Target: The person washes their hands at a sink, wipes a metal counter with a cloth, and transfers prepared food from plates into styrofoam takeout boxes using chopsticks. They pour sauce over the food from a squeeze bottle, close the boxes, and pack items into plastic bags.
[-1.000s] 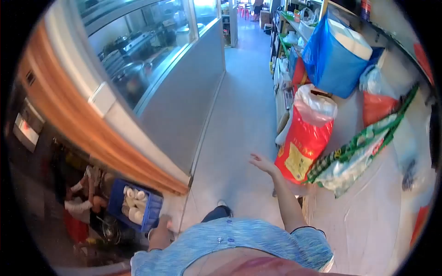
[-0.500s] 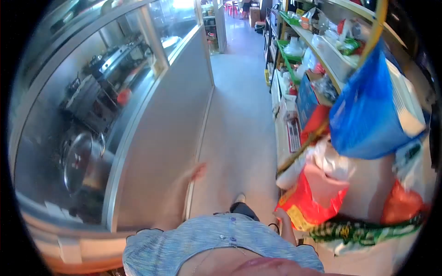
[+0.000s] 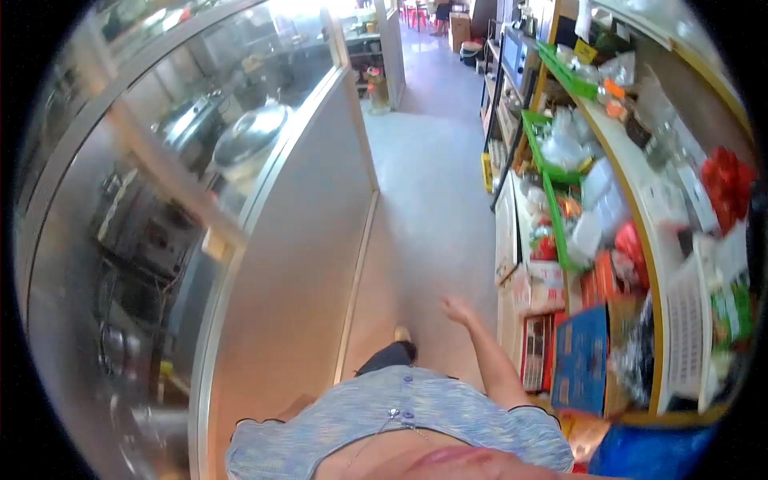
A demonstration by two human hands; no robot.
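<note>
My right hand point(image 3: 457, 310) swings out in front of my body over the grey floor point(image 3: 432, 240), between the partition wall and the shelves. It touches nothing; its fingers are blurred and look loosely curled. Of my left arm only a bit point(image 3: 298, 406) shows beside my blue shirt point(image 3: 360, 408), and the hand itself is hidden. One shoe point(image 3: 402, 334) shows on the floor ahead of my body.
A partition point(image 3: 296, 224) with glass panes runs along the left, a lidded pot point(image 3: 254, 132) behind it. Loaded shelves point(image 3: 620, 172) line the right, with green baskets point(image 3: 560, 216), a blue box point(image 3: 580, 358) and a white basket point(image 3: 686, 336). A bucket point(image 3: 470, 52) stands far ahead.
I have moved forward along the passage; the shelves are nearer and the hanging blue bag has dropped to the bottom edge. My right hand has swung forward, while my left hand has gone out of sight.
</note>
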